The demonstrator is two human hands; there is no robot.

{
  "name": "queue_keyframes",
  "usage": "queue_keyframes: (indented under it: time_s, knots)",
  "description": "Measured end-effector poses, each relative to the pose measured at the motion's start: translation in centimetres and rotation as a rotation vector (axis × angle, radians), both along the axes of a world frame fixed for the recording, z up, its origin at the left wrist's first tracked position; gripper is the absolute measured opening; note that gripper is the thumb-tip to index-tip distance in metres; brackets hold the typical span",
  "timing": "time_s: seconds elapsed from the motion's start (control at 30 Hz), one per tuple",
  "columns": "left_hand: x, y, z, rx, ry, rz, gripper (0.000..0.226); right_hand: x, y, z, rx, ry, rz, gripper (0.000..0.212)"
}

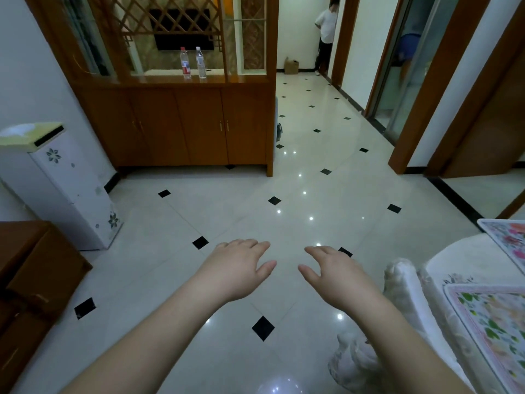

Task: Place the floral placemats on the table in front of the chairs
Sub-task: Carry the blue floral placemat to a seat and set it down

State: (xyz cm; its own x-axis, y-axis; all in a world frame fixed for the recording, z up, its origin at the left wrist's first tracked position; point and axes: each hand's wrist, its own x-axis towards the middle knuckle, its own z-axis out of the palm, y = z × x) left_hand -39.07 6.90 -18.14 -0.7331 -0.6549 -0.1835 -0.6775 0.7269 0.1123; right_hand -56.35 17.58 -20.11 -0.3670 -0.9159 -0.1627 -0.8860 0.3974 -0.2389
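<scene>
Head view: a person's 2 bare hands reach out over the tiled floor (pixel 284 180), both empty and palm down. The left hand (pixel 241 268) sits at 6 o'clock of the frame, fingers loosely spread and holding nothing; the right hand (pixel 335 274) lies just beside it toward 5 o'clock, equally slack and released, thumbs pointing at each other across a small gap. Both forearms run up from the bottom edge, roughly level, well above the floor.

2 floral placemats already lie on the cloth-covered table (pixel 460 257) at 4 o'clock: the near mat (pixel 488 325) at the lower right, the far mat (pixel 505 237) cut by the right edge. A covered chair (pixel 409 294) stands against the table beside the near mat.

Judged from this, the hands are between placements, or the laying is nearly done; no spare mat is visible. The next move would call for turning right toward the table and finding any remaining mat.

A cabinet (pixel 176 123) with 2 bottles (pixel 186 64) stands at 12 o'clock; a person (pixel 326 32) waits down the hall at 1 o'clock.
</scene>
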Motion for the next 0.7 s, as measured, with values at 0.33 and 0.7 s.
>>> queue_keyframes:
  time_s: [0.33, 0.7]
  knots:
    - [-4.1, -15.7, -0.2, -0.007, 0.039, -0.125, 0.057, -2.8, -13.3, 0.2, 0.029, 0.049, -0.109, 0.056]
    - [-14.7, -24.4, -1.8, 0.016, 0.087, -0.32, 0.055, -10.9, -19.9, -0.9, 0.055, 0.035, -0.352, 0.055]
